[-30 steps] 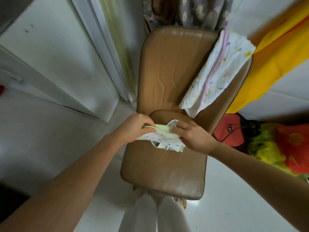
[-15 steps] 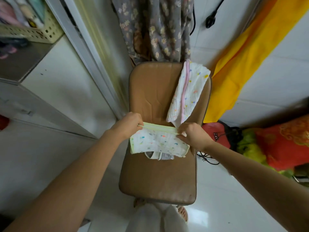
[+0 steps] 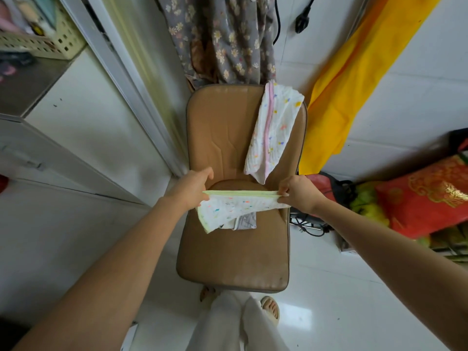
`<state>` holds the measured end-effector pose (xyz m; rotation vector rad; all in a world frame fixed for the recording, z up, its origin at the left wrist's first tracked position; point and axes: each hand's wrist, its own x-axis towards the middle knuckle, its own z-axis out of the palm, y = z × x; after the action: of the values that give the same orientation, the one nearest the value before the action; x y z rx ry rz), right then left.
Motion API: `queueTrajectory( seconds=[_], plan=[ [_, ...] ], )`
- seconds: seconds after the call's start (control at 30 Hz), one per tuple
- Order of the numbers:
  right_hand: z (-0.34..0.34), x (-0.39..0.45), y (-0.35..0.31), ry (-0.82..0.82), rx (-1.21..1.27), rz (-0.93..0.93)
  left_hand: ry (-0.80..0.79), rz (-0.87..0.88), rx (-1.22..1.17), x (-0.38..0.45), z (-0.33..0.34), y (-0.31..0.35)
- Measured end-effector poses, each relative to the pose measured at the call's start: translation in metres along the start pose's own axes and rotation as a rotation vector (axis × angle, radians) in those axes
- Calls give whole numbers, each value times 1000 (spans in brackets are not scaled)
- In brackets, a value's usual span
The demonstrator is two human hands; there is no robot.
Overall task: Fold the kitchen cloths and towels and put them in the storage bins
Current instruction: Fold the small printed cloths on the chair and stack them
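Left hand [image 3: 193,184] | right hand [image 3: 297,190] | my grips pinch green-edged cloth [image 3: 233,207] stretched over chair [image 3: 235,262] | risk: slack corner slips, fold skews

Crinkled cotton cloth [image 3: 235,207], smooth tan leatherette chair [image 3: 228,252], glossy white floor tiles [image 3: 342,287]

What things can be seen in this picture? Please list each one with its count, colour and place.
green-edged cloth: 1, white with coloured specks, stretched above the chair seat
pink-edged cloth: 1, white with specks, draped over the chair back
grey cloth: 1, under the green-edged cloth
chair: 1, tan, centre
floral fabric: 1, grey, behind the chair
yellow fabric: 1, right wall
red bag: 1, far right
basket: 1, cream, upper left
left hand: pinches the cloth's left end
right hand: pinches its right end
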<state>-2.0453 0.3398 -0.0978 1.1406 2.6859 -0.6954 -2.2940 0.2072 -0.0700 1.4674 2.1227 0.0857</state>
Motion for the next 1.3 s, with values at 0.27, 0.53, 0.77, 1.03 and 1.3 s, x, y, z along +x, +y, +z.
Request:
queueTrajectory(
  seconds=[0.27, 0.53, 0.77, 1.03, 1.3],
  plan=[
    [17, -25, -18, -812, 142, -39, -778, -193, 16, -28, 43, -6],
    [86, -4, -2, -622, 198, 34, -555, -136, 132, -10, 120, -44],
    [213, 50, 44, -265, 209, 233, -170, -224, -14, 46, 219, -85],
    [257, 97, 64, 190, 280, 253, 197, -112, -62, 97, 250, -115],
    [259, 74, 68, 286, -53, -94, 281, 104, 23, 87, 251, -123]
  ],
)
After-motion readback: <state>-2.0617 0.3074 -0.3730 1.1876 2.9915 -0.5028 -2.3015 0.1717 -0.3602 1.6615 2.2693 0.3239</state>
